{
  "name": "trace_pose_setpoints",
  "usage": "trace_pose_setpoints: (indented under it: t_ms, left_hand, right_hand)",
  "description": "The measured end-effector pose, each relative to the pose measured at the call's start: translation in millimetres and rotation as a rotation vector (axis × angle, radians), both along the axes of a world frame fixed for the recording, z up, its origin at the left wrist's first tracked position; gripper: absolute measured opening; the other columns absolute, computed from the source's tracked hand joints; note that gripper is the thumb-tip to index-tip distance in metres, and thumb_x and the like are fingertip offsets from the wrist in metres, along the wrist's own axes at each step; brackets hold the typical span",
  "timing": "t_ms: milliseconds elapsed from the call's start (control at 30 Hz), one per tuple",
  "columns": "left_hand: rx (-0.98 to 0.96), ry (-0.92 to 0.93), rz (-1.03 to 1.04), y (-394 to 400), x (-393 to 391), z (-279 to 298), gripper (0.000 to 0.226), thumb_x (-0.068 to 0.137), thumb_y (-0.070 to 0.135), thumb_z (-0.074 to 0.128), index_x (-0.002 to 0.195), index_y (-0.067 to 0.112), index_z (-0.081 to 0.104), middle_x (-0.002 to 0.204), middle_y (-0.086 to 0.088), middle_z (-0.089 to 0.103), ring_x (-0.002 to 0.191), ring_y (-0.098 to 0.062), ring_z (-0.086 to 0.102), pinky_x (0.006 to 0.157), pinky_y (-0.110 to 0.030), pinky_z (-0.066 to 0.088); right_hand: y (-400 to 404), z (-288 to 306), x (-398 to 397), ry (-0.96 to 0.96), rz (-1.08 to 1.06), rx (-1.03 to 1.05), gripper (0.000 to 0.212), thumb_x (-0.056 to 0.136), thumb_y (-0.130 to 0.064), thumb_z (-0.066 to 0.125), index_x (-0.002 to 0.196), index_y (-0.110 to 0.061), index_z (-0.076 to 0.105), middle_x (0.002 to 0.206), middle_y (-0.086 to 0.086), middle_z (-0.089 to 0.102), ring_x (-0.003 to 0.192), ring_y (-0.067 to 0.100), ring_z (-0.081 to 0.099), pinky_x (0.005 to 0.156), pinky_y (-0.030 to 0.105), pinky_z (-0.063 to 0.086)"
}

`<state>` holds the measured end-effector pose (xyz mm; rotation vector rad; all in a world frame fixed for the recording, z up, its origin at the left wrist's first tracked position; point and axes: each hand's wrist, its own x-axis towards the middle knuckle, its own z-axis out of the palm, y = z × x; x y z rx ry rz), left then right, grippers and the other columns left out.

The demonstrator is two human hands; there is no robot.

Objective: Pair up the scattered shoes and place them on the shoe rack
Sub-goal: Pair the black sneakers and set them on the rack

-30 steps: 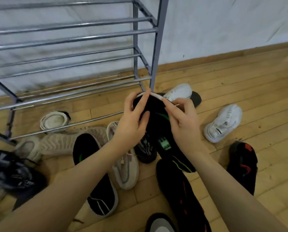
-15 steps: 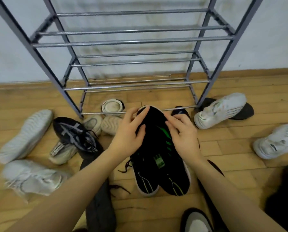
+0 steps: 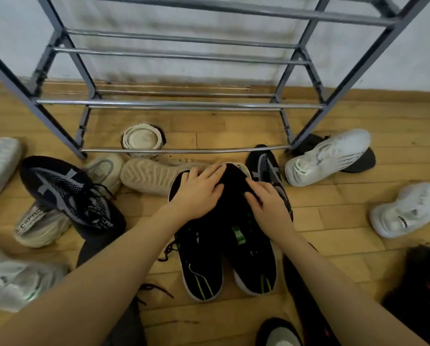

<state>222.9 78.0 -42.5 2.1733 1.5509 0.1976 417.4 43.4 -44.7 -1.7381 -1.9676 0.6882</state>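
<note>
Head view (only view): both hands are on a pair of black shoes w/ green accents, held side by side, toes pointing away toward the shoe rack (image 3: pixel 179 104) at 12 o'clock, heels toward the person at 6. Left hand (image 3: pixel 196 193) lies spread over the toe of the left black shoe (image 3: pixel 201 265), fingers curled loosely around its top edge; the grip is closed on it but not tight. Right hand (image 3: pixel 268 203) cups the toe of the right black shoe (image 3: pixel 253 260), fingers bent over the upper, so that grip is closed on its shoe too. Can't tell whether the soles touch the floor (image 3: pixel 333 221) or hang just above it.

The rack's bottom rail (image 3: pixel 184 151) sits just past the toes at 12; no shoes are on the tiers that show.

To do this step well, imo:
- Keep the two shoes pressed together, so they go as one unit.
- Lift the toes over the front rail, then set the soles across both bars of a tier (thin bars, so a shoe set crooked could tip through).
- Mind the clutter: a beige shoe (image 3: pixel 156 176) lies on its side at 10 o'clock, touching or nearly touching the pair, and a black-and-grey shoe (image 3: pixel 266 166) sits at 1 o'clock, right beside the right hand. A white shoe (image 3: pixel 328 156) leans by the rack leg at 2.
- Place to one end, leaving room for other pairs.
</note>
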Motion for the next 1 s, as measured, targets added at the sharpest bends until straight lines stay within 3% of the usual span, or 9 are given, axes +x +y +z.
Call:
trace_pose_setpoints:
  t_ms: [100,300,433,567,667,767,867,933,1000]
  left_hand:
    - [-0.002,-0.006,0.01,-6.2,-0.4,-3.9,0.051,0.098,0.041,0.026,0.145,0.041,0.008,0.155,0.009,0.018,0.13,-0.028,0.024,0.105,-0.045,0.017]
    - [0.08,-0.085,0.095,-56.2,-9.2,8.5,0.051,0.097,0.04,0.032,0.146,0.038,0.015,0.155,0.006,0.019,0.137,-0.021,0.015,0.108,-0.039,0.014]
    - [0.047,-0.064,0.103,-96.4,-18.1,11.5,0.052,0.097,0.039,0.036,0.145,0.036,0.018,0.155,0.003,0.019,0.138,-0.024,0.015,0.109,-0.04,0.016]
    - [0.024,-0.037,0.099,-128.8,-20.9,8.5,0.053,0.095,0.041,0.04,0.145,0.034,0.024,0.155,0.001,0.019,0.14,-0.028,0.015,0.11,-0.044,0.018]
    - [-0.009,0.059,0.09,-156.0,-13.2,1.4,0.061,0.09,0.056,0.037,0.145,0.041,0.015,0.157,-0.001,0.007,0.142,-0.034,0.006,0.112,-0.05,0.014]
    - [-0.063,0.165,0.098,-179.1,-0.8,-10.0,0.074,0.081,0.072,0.031,0.141,0.05,-0.007,0.156,-0.001,-0.014,0.14,-0.044,-0.007,0.11,-0.06,0.009]
    - [-0.08,0.237,0.156,-189.1,9.7,-21.6,0.083,0.075,0.08,0.032,0.137,0.053,-0.017,0.155,-0.003,-0.022,0.137,-0.051,-0.003,0.103,-0.066,0.018]
    - [-0.102,0.247,0.186,-189.1,15.1,-27.8,0.087,0.073,0.081,0.034,0.136,0.053,-0.019,0.154,-0.005,-0.025,0.134,-0.054,0.005,0.099,-0.065,0.027]
    - [-0.11,0.265,0.184,-187.3,19.5,-32.8,0.089,0.074,0.08,0.037,0.136,0.051,-0.02,0.153,-0.006,-0.027,0.131,-0.056,0.012,0.095,-0.059,0.036]
  right_hand:
    - [-3.3,-2.1,3.4,-0.011,-0.004,-0.114,0.044,0.097,-0.033,0.043,0.139,-0.02,0.041,0.136,0.003,0.044,0.122,0.019,0.043,0.101,0.034,0.04]
    - [-52.8,15.6,1.4,0.012,0.118,-0.081,0.049,0.092,-0.053,0.036,0.138,-0.038,0.039,0.144,-0.001,0.037,0.133,0.018,0.033,0.108,0.037,0.03]
    - [-91.4,18.6,1.6,-0.156,0.264,-0.014,0.045,0.093,-0.049,0.042,0.137,-0.039,0.041,0.147,0.006,0.035,0.134,0.03,0.032,0.107,0.049,0.027]
    - [-117.5,6.5,1.1,-0.406,0.369,-0.027,0.049,0.092,-0.057,0.036,0.139,-0.047,0.032,0.157,0.002,0.015,0.143,0.032,0.006,0.112,0.051,0.005]
    - [-128.5,-3.6,5.6,-0.534,0.302,-0.037,0.057,0.087,-0.064,0.039,0.141,-0.049,0.026,0.159,0.002,0.004,0.143,0.037,-0.005,0.111,0.057,-0.001]
    - [-135.9,-11.8,12.1,-0.551,0.225,-0.063,0.071,0.082,-0.067,0.046,0.141,-0.055,0.008,0.159,0.003,-0.001,0.142,0.041,-0.006,0.108,0.065,0.008]
    - [-140.2,-17.5,12.0,-0.46,0.169,-0.114,0.081,0.081,-0.061,0.054,0.137,-0.06,-0.005,0.157,0.003,-0.002,0.141,0.041,0.003,0.102,0.064,0.028]
    - [-140.2,-19.6,10.2,-0.364,0.16,-0.135,0.083,0.082,-0.053,0.059,0.137,-0.06,-0.003,0.156,0.003,0.001,0.137,0.042,0.013,0.091,0.058,0.046]
    - [-138.8,-21.1,10.2,-0.299,0.166,-0.128,0.081,0.083,-0.046,0.062,0.138,-0.058,0.004,0.154,0.005,0.008,0.132,0.044,0.019,0.09,0.055,0.048]
